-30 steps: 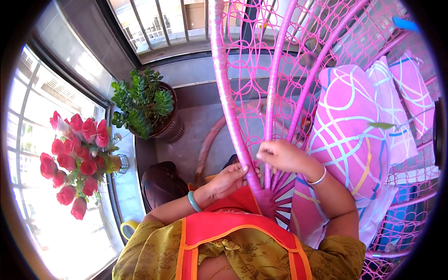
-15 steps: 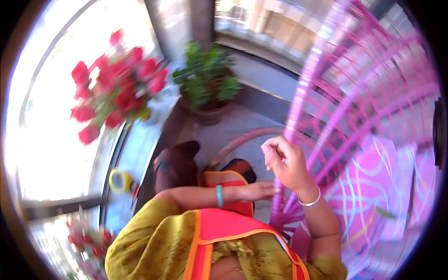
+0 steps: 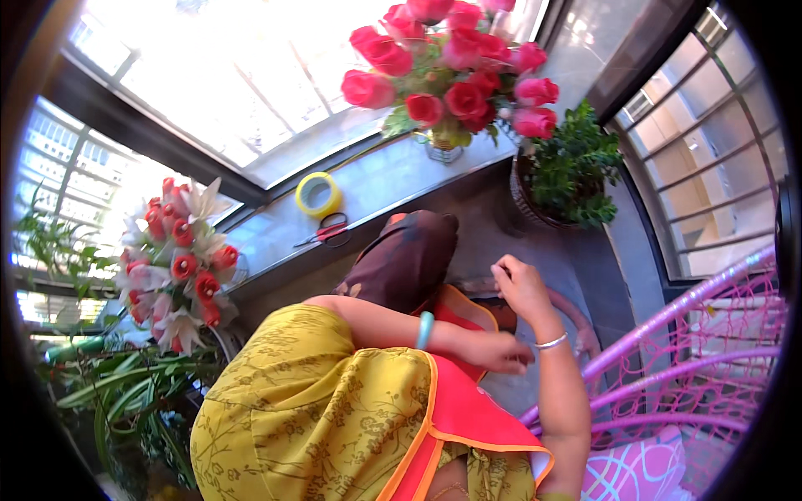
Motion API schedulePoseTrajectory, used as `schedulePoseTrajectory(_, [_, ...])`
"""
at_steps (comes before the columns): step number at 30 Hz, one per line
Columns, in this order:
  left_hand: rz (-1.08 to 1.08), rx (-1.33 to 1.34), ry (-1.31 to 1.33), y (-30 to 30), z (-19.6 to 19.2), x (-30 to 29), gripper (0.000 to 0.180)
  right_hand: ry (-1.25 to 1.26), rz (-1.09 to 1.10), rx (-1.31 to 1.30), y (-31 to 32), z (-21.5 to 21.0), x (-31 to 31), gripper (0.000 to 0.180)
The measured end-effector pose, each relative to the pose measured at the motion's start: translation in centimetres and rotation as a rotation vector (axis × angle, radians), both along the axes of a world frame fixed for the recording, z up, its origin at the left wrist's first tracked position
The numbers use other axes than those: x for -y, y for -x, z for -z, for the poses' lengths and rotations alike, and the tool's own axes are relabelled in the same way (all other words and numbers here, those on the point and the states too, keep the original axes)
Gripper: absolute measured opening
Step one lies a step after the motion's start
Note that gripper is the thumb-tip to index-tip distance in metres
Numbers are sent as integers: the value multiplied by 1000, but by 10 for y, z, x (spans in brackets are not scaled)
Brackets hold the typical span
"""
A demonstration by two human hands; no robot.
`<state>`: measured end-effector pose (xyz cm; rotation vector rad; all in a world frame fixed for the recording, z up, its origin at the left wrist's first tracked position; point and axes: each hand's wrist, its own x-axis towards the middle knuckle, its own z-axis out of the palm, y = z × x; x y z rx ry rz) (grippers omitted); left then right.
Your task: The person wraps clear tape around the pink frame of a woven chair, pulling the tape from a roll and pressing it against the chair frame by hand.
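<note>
My left hand (image 3: 504,353), with a turquoise bangle at its wrist, is held low over my lap beside a red apron (image 3: 493,399) edged in orange. Its fingers are curled together; anything in them is too small to make out. Farther forward, my right hand (image 3: 523,285) is raised above the floor, a silver bangle on its wrist. Thumb and fingers are drawn together there, and what they pinch, if anything, does not show. To the right stands a pink woven chair (image 3: 681,321), nearest to my right forearm. Neither hand touches it visibly.
Yellow tape (image 3: 319,195) and scissors (image 3: 332,230) lie on the windowsill (image 3: 280,242). Pink-red roses (image 3: 468,92) stand farther along it, near a potted plant (image 3: 568,171). Red-and-white flowers (image 3: 180,267) are at left. A patterned cushion (image 3: 639,468) rests by the chair.
My view has swung left, bringing the tape, scissors and left-hand flowers further in. My left hand has come away from the chair's pink pole; my right hand stays raised and closed.
</note>
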<state>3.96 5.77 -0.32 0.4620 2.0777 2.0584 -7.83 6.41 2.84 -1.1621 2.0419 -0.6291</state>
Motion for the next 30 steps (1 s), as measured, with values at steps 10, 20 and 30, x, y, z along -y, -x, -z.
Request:
schedulePoseTrajectory(10, [-1746,267,2,-190,18,166,12,72,-222,53,-15,30,35,20])
schedulePoseTrajectory(20, [-2256,716,309,-296,192,292,57,152,-294,23,-24,1,32,18])
schedulePoseTrajectory(30, [-1911,881,416,-285,143,295,53,36,-208,98,-26,13,30,18])
